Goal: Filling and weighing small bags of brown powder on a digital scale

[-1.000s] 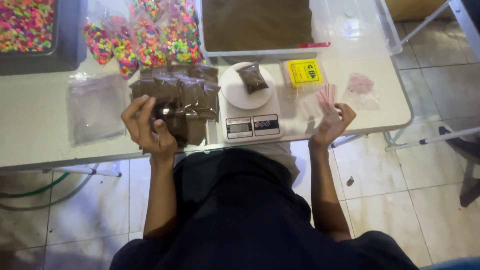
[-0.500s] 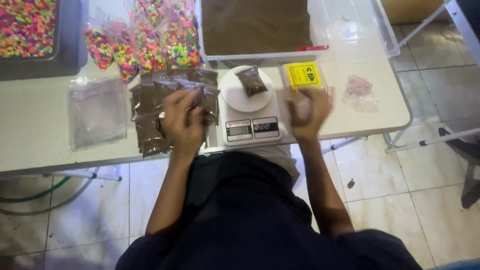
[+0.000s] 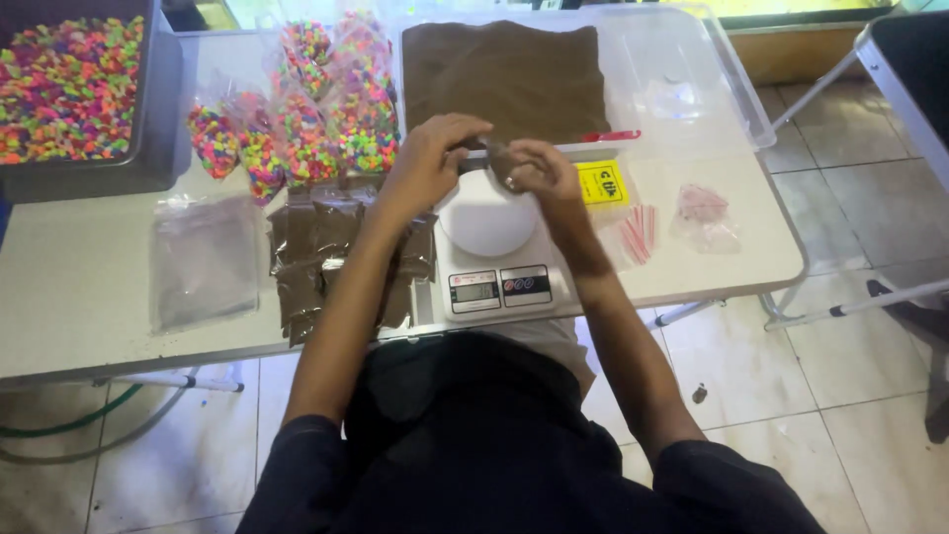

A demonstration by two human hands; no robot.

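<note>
1. While both my hands met above the white scale [image 3: 491, 247] at mid-frame, my left hand [image 3: 427, 163] and right hand [image 3: 539, 170] pinched one small brown packet [image 3: 497, 156] between them.
2. Left fingers [image 3: 465, 129] were curled together on the packet's left edge; right fingers were closed on its right side. Packet was mostly hidden by my fingers, so I couldn't tell its exact shape.
3. Packet hung just above the scale's round pan, w/ the pan itself bare. Couldn't tell if the packet touched it.
4. Scale sat at the table [image 3: 79, 297] front edge, center frame, w/ two small displays facing me.
5. Left of the scale, under my left forearm, lay a bunch of filled brown packets [image 3: 316, 247], overlapping each other.
6. Further left, lower-left area of the table, was a stack of clear empty bags [image 3: 203, 259].
7. Upper center, a clear bin of brown powder [image 3: 514, 74] stood just behind my hands, w/ a red-handled tool [image 3: 611, 136] at its front rim.
8. Upper left, a dark tray of multicolored gravel [image 3: 64, 84]; beside it, bags of colored gravel [image 3: 306, 109] piled btw tray and bin.
9. Right of the scale: a yellow box [image 3: 603, 182], pink strips [image 3: 641, 229], and a clear bag w/ pink bits [image 3: 704, 208], all apart from my hands.
</note>
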